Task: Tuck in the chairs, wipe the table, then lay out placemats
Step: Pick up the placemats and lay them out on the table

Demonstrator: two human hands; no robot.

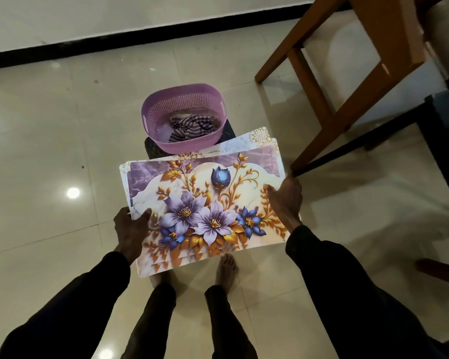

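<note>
1. Head view: the placemats [205, 208] are held flat above the tiles, just short of the purple basket [151, 117]. The left hand [131, 229] and the right hand [285, 203] each clasp a side edge, thumb on top; the fingers beneath are hidden.
2. The stack is fanned, so I reckon a tilt could let the lower mats slide out.
3. A wooden leg [347, 117] stands near the right hand and could clip a corner. There is open floor to the left.

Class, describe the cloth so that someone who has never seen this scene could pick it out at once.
On the tiled floor, beyond the held placemats, a lilac basket sits on a dark stool. The cloth lies crumpled inside it. It alone is striped purple and white; the placemats are flowered.
</note>
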